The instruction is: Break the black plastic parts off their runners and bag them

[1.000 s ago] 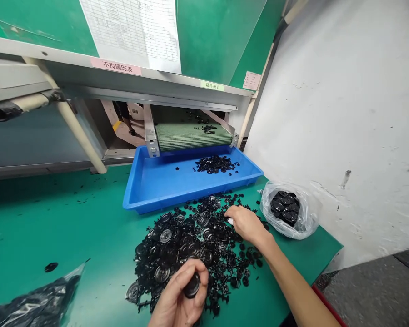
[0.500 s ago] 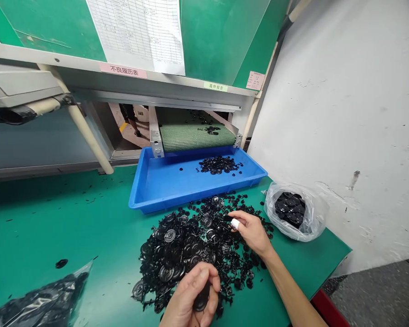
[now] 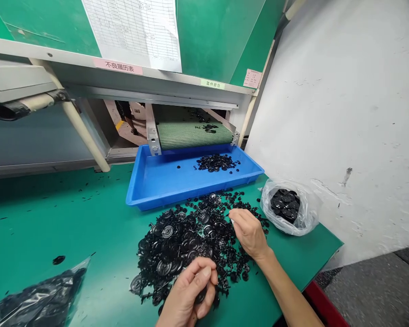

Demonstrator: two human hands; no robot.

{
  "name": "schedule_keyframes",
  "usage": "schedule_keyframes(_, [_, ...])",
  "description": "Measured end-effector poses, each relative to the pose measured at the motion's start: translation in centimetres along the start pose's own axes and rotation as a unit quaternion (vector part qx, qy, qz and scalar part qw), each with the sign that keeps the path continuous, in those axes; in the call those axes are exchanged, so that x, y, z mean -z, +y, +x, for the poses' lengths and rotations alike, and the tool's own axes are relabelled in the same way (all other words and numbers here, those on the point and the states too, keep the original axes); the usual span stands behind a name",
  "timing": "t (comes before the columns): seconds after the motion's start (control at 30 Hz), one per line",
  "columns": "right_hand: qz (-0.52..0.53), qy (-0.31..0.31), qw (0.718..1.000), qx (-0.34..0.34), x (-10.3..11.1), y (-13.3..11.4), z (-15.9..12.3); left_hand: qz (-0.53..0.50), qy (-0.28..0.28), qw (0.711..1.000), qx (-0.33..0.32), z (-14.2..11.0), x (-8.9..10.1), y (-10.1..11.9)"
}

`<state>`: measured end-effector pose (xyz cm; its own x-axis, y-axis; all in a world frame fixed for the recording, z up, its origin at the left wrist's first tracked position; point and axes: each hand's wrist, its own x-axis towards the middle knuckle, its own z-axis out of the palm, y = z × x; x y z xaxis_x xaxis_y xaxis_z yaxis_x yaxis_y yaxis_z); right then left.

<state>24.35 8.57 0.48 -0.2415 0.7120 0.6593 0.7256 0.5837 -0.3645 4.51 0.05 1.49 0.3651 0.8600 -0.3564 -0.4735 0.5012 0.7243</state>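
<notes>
Pinching a black plastic disc point(image 3: 200, 296) between thumb and fingers, the left hand point(image 3: 187, 290) was nearly closed; the right hand point(image 3: 248, 234), half-curled over the heap of black moulded parts point(image 3: 177, 245) on the green bench mat point(image 3: 54, 218), showed no determinable hold.

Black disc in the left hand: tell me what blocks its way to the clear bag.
The right hand sits across the straight line from the black disc in the left hand to the clear bag; the pile of black parts lies beneath that line.
</notes>
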Motion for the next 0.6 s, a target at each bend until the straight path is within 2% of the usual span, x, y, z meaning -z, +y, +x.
schedule_keyframes(0.07, [0.034,0.022,0.999,-0.035,0.3,-0.5,0.0,0.012,-0.001,1.0,-0.008,-0.1,-0.1,0.0])
schedule_keyframes(0.17, [0.112,0.006,0.988,-0.107,0.4,-1.1,-0.2,0.032,0.006,0.999,-0.022,-0.3,-0.2,0.0])
schedule_keyframes(0.3, [0.261,0.004,0.942,-0.21,-0.4,-1.7,-0.3,0.094,0.02,0.995,-0.041,-0.1,-0.1,0.4])
schedule_keyframes(0.43, [0.338,0.009,0.907,-0.251,-1.1,-2.1,-0.3,0.148,0.033,0.986,-0.065,0.5,0.0,1.1])
schedule_keyframes(0.5, [0.362,-0.005,0.888,-0.284,-1.0,-2.4,-0.3,0.162,0.042,0.983,-0.078,0.9,0.0,1.2])
schedule_keyframes(0.6, [0.375,-0.064,0.867,-0.32,-0.2,-3.5,-0.5,0.193,0.041,0.976,-0.092,1.4,-0.2,1.1])
